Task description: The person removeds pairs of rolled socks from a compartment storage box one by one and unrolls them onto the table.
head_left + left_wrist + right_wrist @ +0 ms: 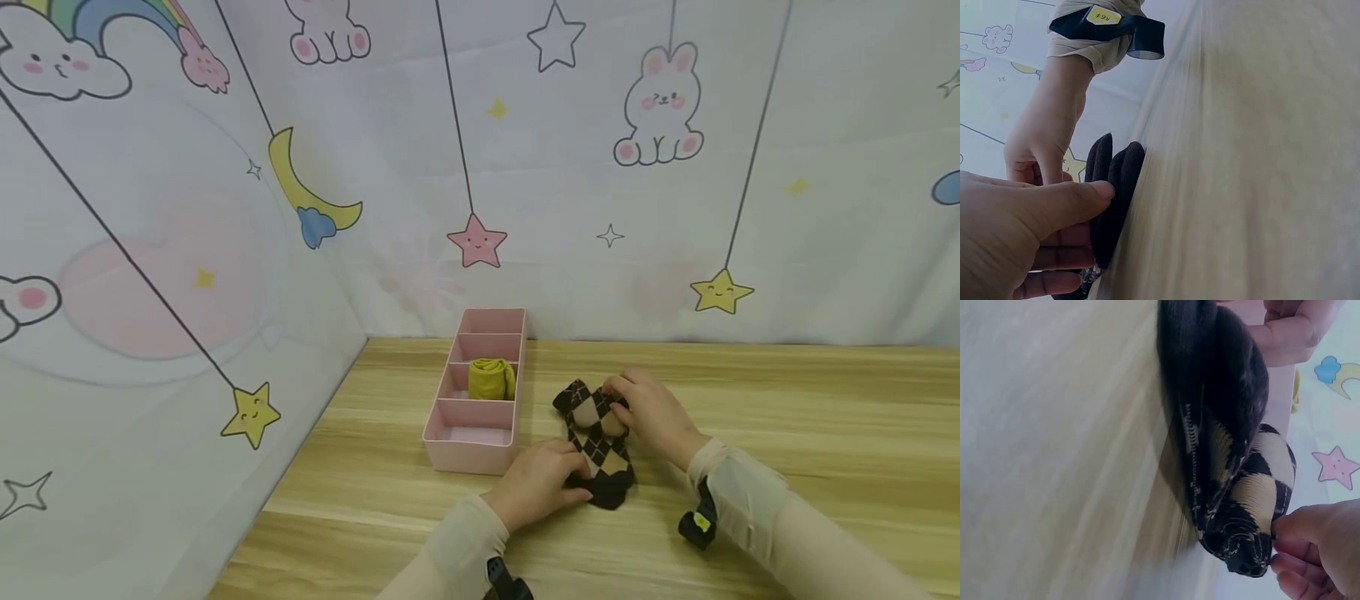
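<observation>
Four compartments in a row make up the pink box (pixel 471 457) at the left of your surface (pixel 337 517), and a rolled yellow cloth (pixel 487 382) sits in the second one from the near end. Just right of its near end, your left hand (pixel 536 483) has its thumb and fingers against the dark near end of the socks; you cannot tell whether they pinch the fabric or only touch it. Next come those argyle socks (pixel 600 450), lying right of the box, their patterned far part raised and bunched. Farther right, your right hand (pixel 656 417) pinches the far right edge of that bunched part. The step in hand looks like folding or rolling the socks. Your next move probably calls for steadying the near end with the left hand while the right brings the far part toward you, layers lined up.
</observation>
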Motion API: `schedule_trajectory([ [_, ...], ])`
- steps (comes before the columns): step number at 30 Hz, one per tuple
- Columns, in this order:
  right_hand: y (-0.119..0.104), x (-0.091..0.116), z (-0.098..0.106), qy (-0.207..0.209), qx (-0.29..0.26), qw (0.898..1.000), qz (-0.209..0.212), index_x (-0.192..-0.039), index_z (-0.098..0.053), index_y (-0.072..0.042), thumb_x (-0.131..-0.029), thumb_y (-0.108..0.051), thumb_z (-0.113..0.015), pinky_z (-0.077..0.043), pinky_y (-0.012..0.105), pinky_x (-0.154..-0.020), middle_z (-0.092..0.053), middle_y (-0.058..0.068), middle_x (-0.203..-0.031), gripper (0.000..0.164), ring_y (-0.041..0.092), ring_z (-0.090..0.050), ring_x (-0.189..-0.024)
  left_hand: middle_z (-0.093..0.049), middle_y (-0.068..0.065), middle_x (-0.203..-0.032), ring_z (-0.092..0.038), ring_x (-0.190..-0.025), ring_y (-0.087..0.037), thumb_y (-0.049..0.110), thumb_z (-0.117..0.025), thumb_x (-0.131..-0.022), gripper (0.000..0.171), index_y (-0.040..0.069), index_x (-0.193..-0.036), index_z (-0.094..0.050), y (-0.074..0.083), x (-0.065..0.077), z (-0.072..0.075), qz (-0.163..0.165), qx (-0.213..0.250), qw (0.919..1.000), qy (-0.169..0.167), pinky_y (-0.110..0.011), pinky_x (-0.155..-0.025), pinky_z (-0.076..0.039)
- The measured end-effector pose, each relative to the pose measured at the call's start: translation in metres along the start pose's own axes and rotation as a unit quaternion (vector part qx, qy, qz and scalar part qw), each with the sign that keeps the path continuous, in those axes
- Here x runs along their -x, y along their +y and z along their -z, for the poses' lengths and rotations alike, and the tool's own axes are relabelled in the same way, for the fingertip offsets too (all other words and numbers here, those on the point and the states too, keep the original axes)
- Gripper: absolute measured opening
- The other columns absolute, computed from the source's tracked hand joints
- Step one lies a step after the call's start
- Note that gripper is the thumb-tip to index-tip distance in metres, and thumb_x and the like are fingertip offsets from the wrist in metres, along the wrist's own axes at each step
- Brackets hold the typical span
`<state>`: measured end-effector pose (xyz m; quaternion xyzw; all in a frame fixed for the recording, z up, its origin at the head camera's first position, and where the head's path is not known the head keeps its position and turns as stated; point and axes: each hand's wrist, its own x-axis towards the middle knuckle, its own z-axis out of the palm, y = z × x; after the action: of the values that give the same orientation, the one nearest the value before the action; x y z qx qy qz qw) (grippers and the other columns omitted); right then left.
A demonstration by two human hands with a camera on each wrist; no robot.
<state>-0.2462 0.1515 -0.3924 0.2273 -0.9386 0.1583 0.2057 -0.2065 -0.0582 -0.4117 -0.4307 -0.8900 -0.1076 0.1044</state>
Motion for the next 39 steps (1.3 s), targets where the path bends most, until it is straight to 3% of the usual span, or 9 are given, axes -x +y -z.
schedule_trajectory([
  [4, 0.0028, -0.0009, -0.0012, -0.026, -0.014, 0.999, -0.02, -0.101, -0.067, -0.004, -0.089, -0.011, -0.066, -0.053, 0.044, -0.079, -0.065, 0.009, -0.095, 0.014, 0.028, -0.063, -0.09, -0.065, 0.012, -0.089, -0.059, -0.085, -0.001, 0.035, -0.074, -0.083, 0.015, 0.022, -0.09, -0.07, 0.0, 0.0001, -0.0005, 0.0, 0.003, 1.0, 0.0, -0.013, -0.077, -0.045],
  [7, 0.004, -0.0011, -0.0014, -0.05, -0.024, 0.998, -0.033, -0.105, -0.067, -0.003, -0.092, -0.02, -0.063, -0.053, 0.046, -0.081, -0.066, 0.011, -0.098, 0.022, 0.029, -0.063, -0.091, -0.065, 0.012, -0.088, -0.059, -0.084, -0.001, 0.035, -0.075, -0.083, 0.015, 0.022, -0.089, -0.07, -0.0002, 0.0003, -0.0007, -0.003, 0.007, 1.0, 0.002, -0.013, -0.076, -0.045],
  [12, 0.0049, -0.002, -0.0019, -0.083, -0.012, 0.996, -0.033, -0.112, -0.065, 0.001, -0.088, -0.03, -0.068, -0.052, 0.048, -0.087, -0.067, 0.016, -0.106, 0.04, 0.033, -0.064, -0.098, -0.065, 0.012, -0.088, -0.059, -0.082, -0.001, 0.034, -0.075, -0.083, 0.015, 0.022, -0.088, -0.071, -0.0003, -0.0004, 0.0001, -0.007, 0.01, 0.9999, 0.008, -0.012, -0.075, -0.044],
  [16, 0.005, -0.0032, -0.0029, -0.093, 0.005, 0.995, -0.028, -0.114, -0.064, 0.002, -0.084, -0.03, -0.073, -0.051, 0.049, -0.09, -0.067, 0.016, -0.108, 0.045, 0.035, -0.063, -0.101, -0.065, 0.012, -0.088, -0.059, -0.083, -0.001, 0.034, -0.075, -0.083, 0.015, 0.022, -0.089, -0.071, 0.0005, -0.0009, 0.0021, -0.002, 0.011, 0.9999, 0.003, -0.012, -0.075, -0.044],
  [26, 0.0056, -0.0044, -0.0024, -0.087, 0.027, 0.996, -0.017, -0.111, -0.066, 0.003, -0.083, -0.023, -0.074, -0.054, 0.044, -0.081, -0.065, 0.013, -0.1, 0.039, 0.029, -0.063, -0.092, -0.065, 0.012, -0.088, -0.059, -0.084, -0.001, 0.034, -0.074, -0.083, 0.014, 0.022, -0.089, -0.071, 0.001, -0.0016, 0.0016, -0.002, 0.014, 0.9999, 0.0, -0.012, -0.076, -0.044],
  [32, 0.0065, -0.0063, 0.0025, -0.063, 0.039, 0.997, -0.012, -0.105, -0.067, -0.001, -0.083, -0.019, -0.074, -0.053, 0.037, -0.065, -0.063, 0.008, -0.09, 0.03, 0.022, -0.061, -0.076, -0.066, 0.011, -0.089, -0.059, -0.085, -0.003, 0.034, -0.074, -0.083, 0.014, 0.022, -0.089, -0.071, 0.0005, -0.0013, 0.0016, -0.003, 0.009, 1.0, 0.002, -0.013, -0.076, -0.045],
  [39, 0.0092, -0.0089, 0.0032, -0.028, 0.031, 0.999, -0.018, -0.1, -0.07, -0.003, -0.082, -0.013, -0.074, -0.049, 0.033, -0.063, -0.057, 0.008, -0.089, 0.021, 0.019, -0.054, -0.074, -0.066, 0.011, -0.089, -0.06, -0.086, -0.003, 0.035, -0.074, -0.083, 0.015, 0.022, -0.089, -0.071, 0.0002, -0.0004, 0.0009, -0.008, 0.005, 0.9999, 0.006, -0.014, -0.076, -0.046],
])
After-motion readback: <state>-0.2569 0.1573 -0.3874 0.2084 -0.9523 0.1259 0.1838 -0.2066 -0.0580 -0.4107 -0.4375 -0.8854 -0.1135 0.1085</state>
